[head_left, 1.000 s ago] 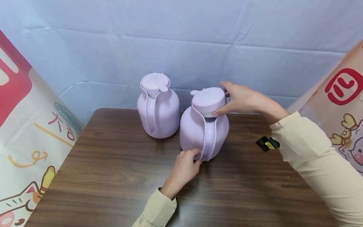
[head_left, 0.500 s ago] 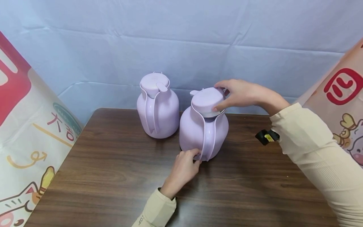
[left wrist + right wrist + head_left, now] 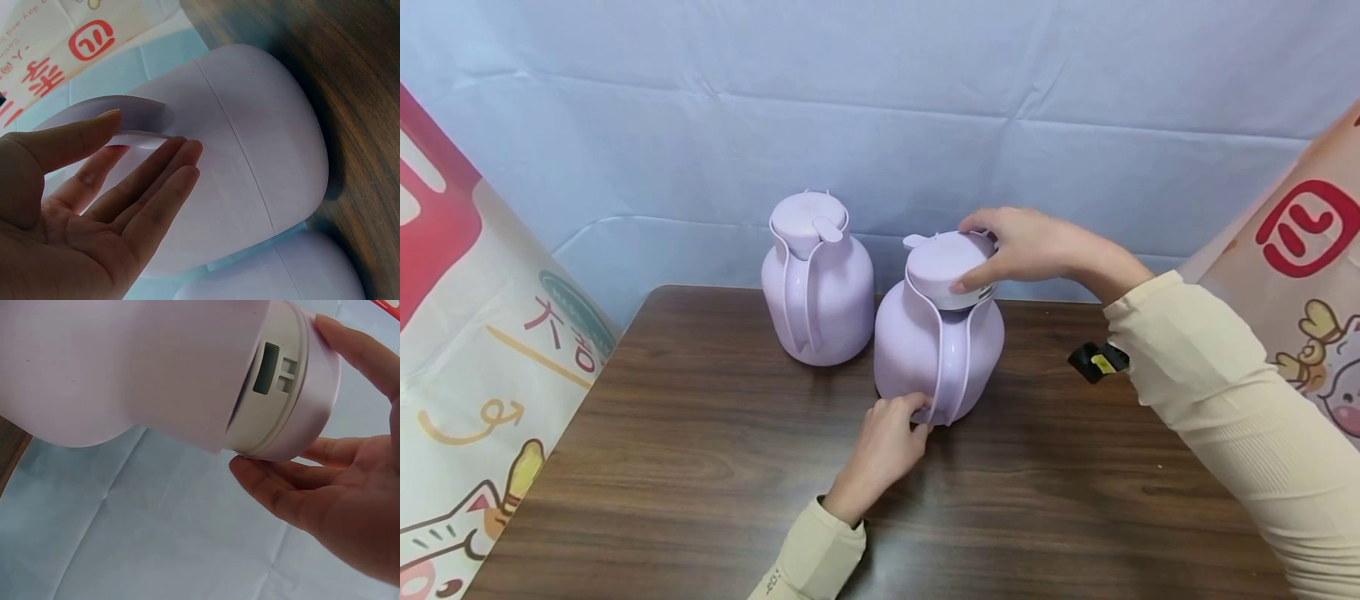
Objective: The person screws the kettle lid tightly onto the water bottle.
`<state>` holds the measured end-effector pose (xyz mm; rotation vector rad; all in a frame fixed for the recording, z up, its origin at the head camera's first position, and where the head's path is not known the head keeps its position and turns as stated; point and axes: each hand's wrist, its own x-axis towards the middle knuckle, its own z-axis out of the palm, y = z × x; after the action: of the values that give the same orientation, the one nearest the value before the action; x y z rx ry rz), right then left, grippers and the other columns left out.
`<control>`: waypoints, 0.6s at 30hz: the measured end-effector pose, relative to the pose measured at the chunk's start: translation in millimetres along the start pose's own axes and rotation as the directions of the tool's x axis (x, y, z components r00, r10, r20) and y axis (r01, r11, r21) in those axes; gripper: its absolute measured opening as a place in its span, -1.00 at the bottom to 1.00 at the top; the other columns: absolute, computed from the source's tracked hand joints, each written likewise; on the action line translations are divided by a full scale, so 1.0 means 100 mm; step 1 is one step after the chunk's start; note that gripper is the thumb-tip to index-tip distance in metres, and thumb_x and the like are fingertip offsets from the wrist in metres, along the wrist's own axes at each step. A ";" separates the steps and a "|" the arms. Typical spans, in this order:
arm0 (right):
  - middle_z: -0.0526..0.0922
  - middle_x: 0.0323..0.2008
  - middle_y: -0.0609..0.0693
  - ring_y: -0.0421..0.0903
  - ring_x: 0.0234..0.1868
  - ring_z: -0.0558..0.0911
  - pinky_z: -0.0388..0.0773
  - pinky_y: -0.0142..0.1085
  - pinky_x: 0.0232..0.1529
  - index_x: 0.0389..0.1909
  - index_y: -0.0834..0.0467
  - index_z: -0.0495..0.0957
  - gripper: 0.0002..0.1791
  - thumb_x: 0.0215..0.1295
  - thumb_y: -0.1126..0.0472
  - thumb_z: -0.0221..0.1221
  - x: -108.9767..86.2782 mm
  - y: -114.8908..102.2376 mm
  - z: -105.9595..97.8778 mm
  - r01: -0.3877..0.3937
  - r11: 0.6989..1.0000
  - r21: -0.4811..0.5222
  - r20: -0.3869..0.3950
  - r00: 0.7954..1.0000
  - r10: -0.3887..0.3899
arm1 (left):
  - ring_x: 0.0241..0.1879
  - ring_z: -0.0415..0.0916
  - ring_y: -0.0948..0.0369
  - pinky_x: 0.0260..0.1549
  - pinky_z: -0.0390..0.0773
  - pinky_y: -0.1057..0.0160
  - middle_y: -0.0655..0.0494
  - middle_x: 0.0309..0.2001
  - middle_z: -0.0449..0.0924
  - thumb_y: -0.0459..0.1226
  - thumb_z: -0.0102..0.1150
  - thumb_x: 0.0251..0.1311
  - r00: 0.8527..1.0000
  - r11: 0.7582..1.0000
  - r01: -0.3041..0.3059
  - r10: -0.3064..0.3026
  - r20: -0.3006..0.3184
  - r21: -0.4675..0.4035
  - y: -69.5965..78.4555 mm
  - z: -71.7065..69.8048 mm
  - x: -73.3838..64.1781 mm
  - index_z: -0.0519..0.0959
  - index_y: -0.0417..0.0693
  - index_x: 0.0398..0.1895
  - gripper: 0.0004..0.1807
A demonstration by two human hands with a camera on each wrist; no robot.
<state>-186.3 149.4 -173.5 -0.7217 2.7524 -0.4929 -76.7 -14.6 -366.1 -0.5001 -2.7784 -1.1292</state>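
A lilac thermos jug stands upright on the table, its handle facing the near side. Low on that handle, my left hand pinches with thumb and fingers. The left wrist view shows the thumb on one side of the handle and fingers on the other. My right hand grips the round lid from the right, thumb in front and fingers behind. In the right wrist view, the lid's white collar, with its slots, shows above the jug's rim.
A second lilac thermos jug, with its lid on, stands close by on the left. Both are on a brown wooden table, near its back edge. A pale blue cloth hangs behind, and printed sheets flank the sides.
My right hand has shifted left around the lid, its thumb moving across the front. A dark slot on the lid's collar has come into sight. The left hand and the jugs stay put.
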 end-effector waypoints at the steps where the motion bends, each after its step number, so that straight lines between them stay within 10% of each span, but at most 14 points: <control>1: 0.45 0.00 0.18 0.06 -0.05 0.40 0.31 -0.09 -0.08 0.14 0.28 0.33 -0.23 -0.06 -0.03 0.32 0.00 0.00 0.01 -0.003 1.000 -0.001 -0.008 1.000 0.003 | -0.26 0.58 0.07 -0.29 0.52 0.16 0.00 -0.24 0.64 -0.45 0.22 -0.04 1.000 1.000 0.001 -0.001 0.000 0.000 0.00 0.00 0.00 0.62 -0.12 -0.26 -0.78; 18: 0.48 -0.10 0.16 0.05 -0.11 0.42 0.31 -0.12 -0.14 0.00 0.27 0.39 -0.28 -0.12 -0.07 0.36 -0.03 0.06 0.08 -0.020 1.000 0.002 -0.114 0.993 0.020 | -0.25 0.58 0.09 -0.28 0.52 0.17 0.02 -0.24 0.64 -0.44 0.22 -0.03 1.000 1.000 0.012 -0.012 0.006 0.001 0.01 0.00 0.00 0.62 -0.12 -0.26 -0.78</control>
<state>-183.3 153.7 -182.8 -0.6856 2.8613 -0.5479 -76.8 -14.3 -365.6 -0.4886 -2.7906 -1.1302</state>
